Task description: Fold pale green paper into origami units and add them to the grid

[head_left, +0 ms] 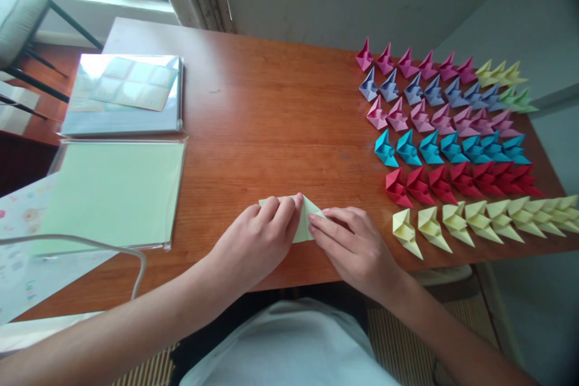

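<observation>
Two hands at work by the near edge of the table (271,126), and much of the paper (302,234) is lost beneath them! The left hand (257,241) blankets its left part, letting one pale corner poke out at the far side; the right hand (362,250) covers part of the right side. Both thumbs are tough to pick out. Over on the right, six rows of folded shapes (451,148), and towards the right end they overlap so tightly that they blur together; the nearest row runs up to the picture's edge. Far left, a chair (20,18) is cut off, and a patterned sheet (27,220) slips under the green pack (113,193). Glare washes over the blue pack (122,123) and the card (131,87) on it.

To the fingers: the left ones are curled and bunched side by side on the paper, one tip right at its far edge. The right ones reach in, slightly bent, close together, tips touching the paper's slanting right edge. Pinching from below? Can't tell, for either hand. The paper sits between them, pale and creased. Lettering: the patterned sheet carries small coloured marks, too small to read.
</observation>
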The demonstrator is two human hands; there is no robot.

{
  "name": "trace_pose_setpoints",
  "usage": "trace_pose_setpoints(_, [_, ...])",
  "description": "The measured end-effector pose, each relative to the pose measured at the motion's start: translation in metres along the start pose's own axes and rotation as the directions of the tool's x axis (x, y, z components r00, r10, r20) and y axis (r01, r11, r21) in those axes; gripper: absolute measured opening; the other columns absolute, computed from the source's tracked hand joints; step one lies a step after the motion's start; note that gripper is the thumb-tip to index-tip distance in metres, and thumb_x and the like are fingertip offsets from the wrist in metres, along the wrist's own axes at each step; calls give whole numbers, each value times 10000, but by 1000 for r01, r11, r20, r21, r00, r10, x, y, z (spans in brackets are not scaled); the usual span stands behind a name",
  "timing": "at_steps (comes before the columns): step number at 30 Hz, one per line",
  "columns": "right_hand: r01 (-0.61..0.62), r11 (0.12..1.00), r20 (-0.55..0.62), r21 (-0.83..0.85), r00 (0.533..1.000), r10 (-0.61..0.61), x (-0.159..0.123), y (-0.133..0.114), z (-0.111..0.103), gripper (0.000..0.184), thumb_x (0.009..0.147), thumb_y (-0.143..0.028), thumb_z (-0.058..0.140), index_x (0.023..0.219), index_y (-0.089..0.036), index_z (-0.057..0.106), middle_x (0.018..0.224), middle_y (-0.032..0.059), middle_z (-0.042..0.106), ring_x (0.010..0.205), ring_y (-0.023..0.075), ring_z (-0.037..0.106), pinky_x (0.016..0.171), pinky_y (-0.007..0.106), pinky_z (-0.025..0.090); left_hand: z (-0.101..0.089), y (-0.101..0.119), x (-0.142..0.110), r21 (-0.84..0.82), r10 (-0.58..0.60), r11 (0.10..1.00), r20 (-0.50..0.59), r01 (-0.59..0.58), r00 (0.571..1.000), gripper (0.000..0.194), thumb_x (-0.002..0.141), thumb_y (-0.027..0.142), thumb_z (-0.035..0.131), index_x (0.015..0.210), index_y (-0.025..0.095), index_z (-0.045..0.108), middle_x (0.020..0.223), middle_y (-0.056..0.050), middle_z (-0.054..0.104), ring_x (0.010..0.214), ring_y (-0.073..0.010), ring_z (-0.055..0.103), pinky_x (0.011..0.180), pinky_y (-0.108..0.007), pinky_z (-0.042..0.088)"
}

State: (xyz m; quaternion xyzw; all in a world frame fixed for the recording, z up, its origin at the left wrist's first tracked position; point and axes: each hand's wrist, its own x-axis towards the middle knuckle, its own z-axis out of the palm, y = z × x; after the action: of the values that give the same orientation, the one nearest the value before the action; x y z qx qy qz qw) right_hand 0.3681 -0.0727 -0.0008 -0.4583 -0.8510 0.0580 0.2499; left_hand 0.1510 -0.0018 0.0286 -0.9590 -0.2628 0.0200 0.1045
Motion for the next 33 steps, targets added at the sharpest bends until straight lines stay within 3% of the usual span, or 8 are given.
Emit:
trace_pose_setpoints(8, [-11,998,24,-55,1000,13,2,-2,-4,322,915,-90,650,1207,-210,714,1288,39,721,1177,262,612,974,473,519,-1,-1,0,-22,-10,1000,-51,9,999,393,981,83,443,1357,29,543,909,-75,636,750,-173,588,590,-316,474])
trace_pose_setpoints(11, [-27,998,16,-59,999,28,2,-3,-3,340,921,-98,645,1222,-241,710,1275,34,727,1187,259,607,977,477,518,-1,0,-4,-39,24,999,-111,-28,994,352,984,97,453,1300,83,609,1170,-124,662,855,-176,603,661,-317,505])
trace_pose_setpoints(13, [-25,998,9,-56,1000,25,1,-2,-2,341,918,-98,647,1223,-237,710,1268,37,731,1182,258,610,972,473,521,1,0,-8,-64,64,995,-135,-73,989,353,990,118,452,1296,111,627,1399,-127,586,941,-187,599,709,-320,521])
trace_pose_setpoints(16, [-15,998,11,-56,1000,16,2,-2,-2,331,918,-99,645,1215,-228,713,1274,35,727,1179,259,609,971,469,523,4,-1,-11,-87,95,991,-106,-104,990,380,992,125,442,1328,128,620,1527,-100,503,1009,-204,581,733,-325,537])
trace_pose_setpoints(21, [-6,999,3,-52,1000,7,2,-1,-2,317,919,-89,639,1202,-210,713,1298,20,715,1180,264,596,981,471,514,7,-3,-12,-94,118,988,-50,-123,992,429,990,125,443,1400,125,570,1540,-97,501,1076,-227,566,778,-336,545])
trace_pose_setpoints(24, [-18,999,7,-28,1000,19,5,-4,-5,305,915,-82,637,1189,-194,713,1288,28,720,1179,268,588,979,478,508,5,-6,-11,-104,129,986,-12,-129,992,428,1021,229,452,1428,138,549,1561,-92,478,1126,-240,552,809,-341,537])
trace_pose_setpoints(30, [-233,943,59,239,972,226,29,-3,-19,210,974,-169,582,1112,-229,727,1125,36,768,1022,219,635,901,411,536,-1,-11,-8,-175,150,975,52,-139,987,607,989,527,498,1459,143,513,1576,-101,456,1166,-245,530,853,-348,519])
trace_pose_setpoints(33, [-418,865,72,279,907,415,48,6,-20,168,973,-167,573,961,-212,735,980,32,765,903,182,663,830,338,526,-5,-11,-8,-199,156,970,81,-137,984,675,951,594,529,1454,143,516,1585,-114,442,1178,-247,532,847,-351,511])
